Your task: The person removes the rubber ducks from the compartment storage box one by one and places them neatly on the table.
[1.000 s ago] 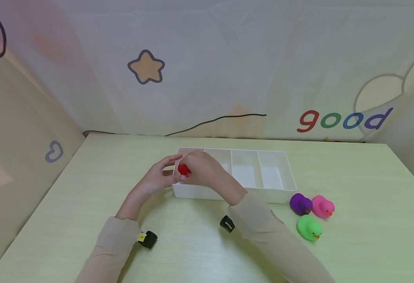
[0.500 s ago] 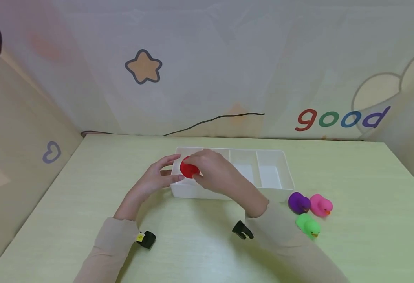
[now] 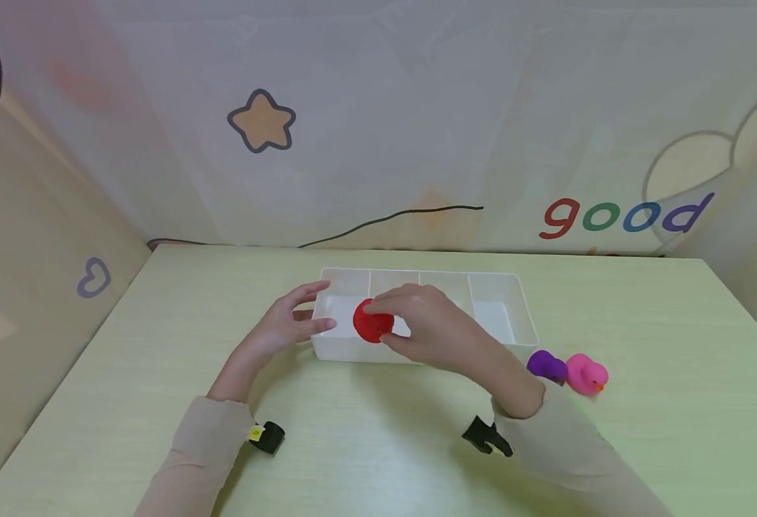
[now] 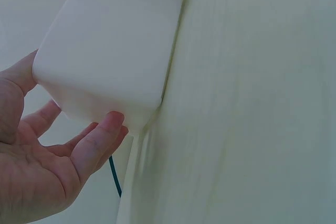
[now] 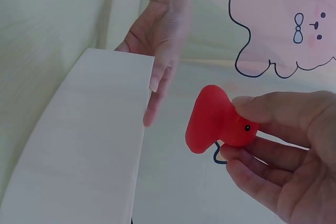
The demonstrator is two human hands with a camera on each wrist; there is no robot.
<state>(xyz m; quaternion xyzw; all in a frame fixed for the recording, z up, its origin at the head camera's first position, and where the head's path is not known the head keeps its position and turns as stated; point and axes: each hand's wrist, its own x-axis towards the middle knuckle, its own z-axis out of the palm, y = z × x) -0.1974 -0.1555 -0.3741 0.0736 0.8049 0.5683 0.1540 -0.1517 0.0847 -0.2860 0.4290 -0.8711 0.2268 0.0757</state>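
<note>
A red rubber duck [image 5: 207, 121] is pinched by its head between the thumb and fingers of my right hand [image 3: 426, 327]. In the head view the duck overlaps the left part of a white divided tray [image 3: 417, 352]; the right wrist view shows it raised above the tray's rim. My left hand [image 3: 288, 319] holds the left end of the tray. Its thumb and index finger reach over the rim, and the other fingers lie along the end wall, as the left wrist view shows.
Right of the tray sit a purple duck [image 3: 546, 366] and a pink duck [image 3: 587, 375], side by side. A green duck is almost wholly hidden by my right sleeve [image 3: 566, 431]. A printed backdrop [image 3: 378, 143] rises behind the table [image 3: 223, 301].
My right hand has lifted the red duck out of the leftmost compartment and moved it right and toward me. The right sleeve now covers the green duck. My left hand stays on the tray.
</note>
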